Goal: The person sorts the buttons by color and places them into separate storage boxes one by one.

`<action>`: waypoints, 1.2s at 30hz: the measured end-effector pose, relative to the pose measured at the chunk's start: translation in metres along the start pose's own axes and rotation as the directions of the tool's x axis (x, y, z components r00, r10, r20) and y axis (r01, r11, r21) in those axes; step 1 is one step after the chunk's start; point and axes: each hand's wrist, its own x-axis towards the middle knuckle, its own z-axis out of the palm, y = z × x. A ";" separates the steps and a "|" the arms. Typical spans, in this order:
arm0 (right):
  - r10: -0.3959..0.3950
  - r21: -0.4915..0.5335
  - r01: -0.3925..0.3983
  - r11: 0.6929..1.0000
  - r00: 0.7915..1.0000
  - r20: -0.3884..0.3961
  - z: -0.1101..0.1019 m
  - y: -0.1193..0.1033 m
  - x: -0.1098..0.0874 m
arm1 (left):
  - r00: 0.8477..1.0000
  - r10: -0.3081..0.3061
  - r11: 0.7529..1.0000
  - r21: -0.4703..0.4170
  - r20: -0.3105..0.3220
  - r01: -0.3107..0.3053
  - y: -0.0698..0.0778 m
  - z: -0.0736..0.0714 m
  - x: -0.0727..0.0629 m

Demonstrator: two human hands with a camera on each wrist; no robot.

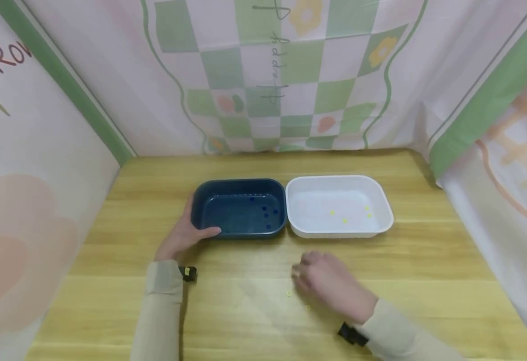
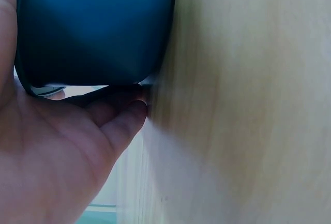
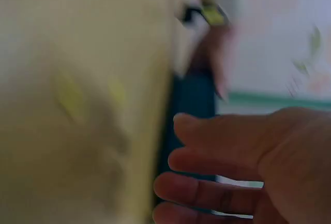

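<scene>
My left hand grips the left end of a dark blue rectangular container, its thumb over the front rim. In the left wrist view, its fingers lie along the container's outer wall. Several small dark blue pieces lie inside at the right. Over the table in front of a white container, my right hand is blurred. The right wrist view shows its fingers slightly apart, with nothing visible between them. Two small yellow rings lie on the wood just below this hand.
Several small yellow pieces are scattered in the white container, which stands right beside the blue one. Both stand on a wood-grain table. Printed fabric hangs along the back and both sides. Each wrist carries a black strap device.
</scene>
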 end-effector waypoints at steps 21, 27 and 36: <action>-0.152 -0.353 0.176 0.919 0.984 0.097 0.035 -0.046 -0.007 | 0.999 0.039 0.998 0.051 -0.019 -0.038 -0.002 0.003 -0.001; -0.097 -0.179 0.122 0.976 0.985 0.139 0.027 -0.037 -0.002 | 1.000 0.026 0.998 0.064 -0.007 -0.025 0.002 0.003 -0.001; 0.401 0.908 -0.324 0.265 0.894 0.201 -0.033 0.010 0.025 | 0.999 0.031 0.998 0.053 -0.007 -0.031 0.002 0.000 -0.001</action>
